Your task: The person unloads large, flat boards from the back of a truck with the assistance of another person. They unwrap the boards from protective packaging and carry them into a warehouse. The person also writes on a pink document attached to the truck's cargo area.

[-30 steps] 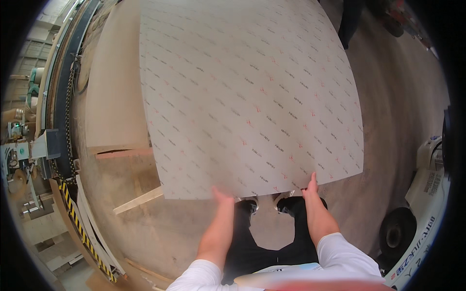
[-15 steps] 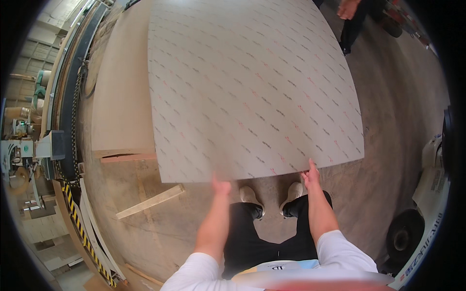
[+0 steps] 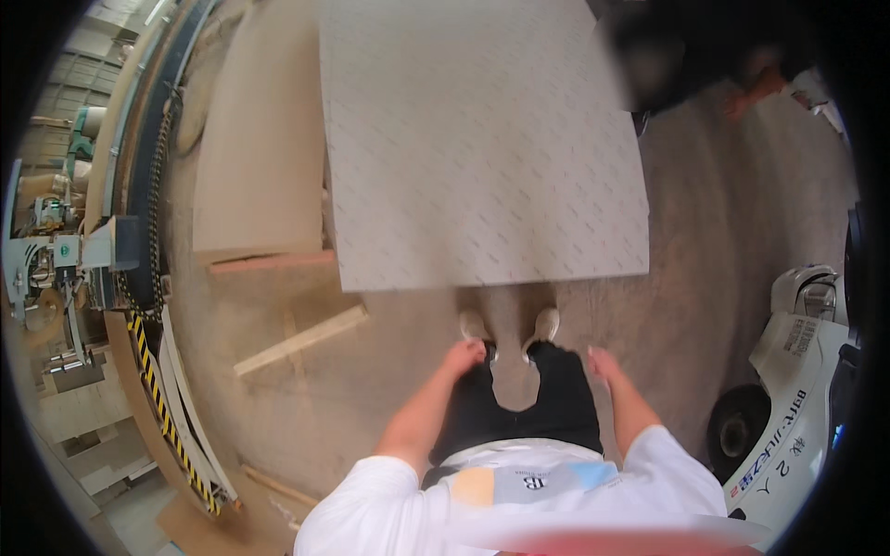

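While the printed sheet [image 3: 491, 157] is placed ahead of the shoes [image 3: 547, 324], left grip [image 3: 467, 354] and right grip [image 3: 603, 364] are seen nearer than the shoes, off the sheet; opening can't be told, nothing seen held.

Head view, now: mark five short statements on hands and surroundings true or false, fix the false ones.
1. The left hand is apart from the white sheet. True.
2. The right hand grips the white sheet's edge. False: it is apart from the sheet.
3. A wooden strip lies left of the shoes. True.
4. The black-and-yellow striped edging is at picture right. False: it is at lower left.
5. A white vehicle stands at right. True.
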Motion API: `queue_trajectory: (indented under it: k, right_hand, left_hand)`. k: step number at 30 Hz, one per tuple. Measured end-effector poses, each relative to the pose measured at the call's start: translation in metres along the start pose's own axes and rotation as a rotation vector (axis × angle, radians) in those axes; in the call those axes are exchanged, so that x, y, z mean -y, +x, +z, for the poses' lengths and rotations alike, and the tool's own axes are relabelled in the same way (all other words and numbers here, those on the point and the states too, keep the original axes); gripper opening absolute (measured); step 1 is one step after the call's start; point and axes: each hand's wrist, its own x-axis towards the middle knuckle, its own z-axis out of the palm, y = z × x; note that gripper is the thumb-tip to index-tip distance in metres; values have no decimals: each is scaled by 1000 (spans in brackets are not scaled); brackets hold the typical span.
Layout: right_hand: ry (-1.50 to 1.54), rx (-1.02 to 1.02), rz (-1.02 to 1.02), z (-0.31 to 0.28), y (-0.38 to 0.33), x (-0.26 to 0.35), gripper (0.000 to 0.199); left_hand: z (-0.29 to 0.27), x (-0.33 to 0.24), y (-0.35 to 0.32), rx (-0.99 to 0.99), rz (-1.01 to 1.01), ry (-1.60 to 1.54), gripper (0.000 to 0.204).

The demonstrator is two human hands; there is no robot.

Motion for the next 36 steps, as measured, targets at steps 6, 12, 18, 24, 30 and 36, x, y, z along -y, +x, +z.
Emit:
queue_trajectory:
  k: [6,12,18,24,30,36]
  right_hand:
    - [519,72,477,87,-189,10,61]
    - [757,389,224,115,-257,29,68]
    - [857,-38,17,95,-220,126,86]
    - [1558,435,-917,119,-278,220,92]
    - [1692,18,-794,211,-448,96,70]
    - [1677,-986,-35,460,-494,-186,40]
  left_hand:
    - [-17,23,-57,25,-144,156,38]
    - [-70,-55,-99,30,-9,942,42]
    - [42,-190,-176,-156,511,825,56]
    - [180,-210,-211,-1,1464,519,46]
    - [181,-129,-191,325,690,1171,29]
    - [62,18,-204,631,727,1788,27]
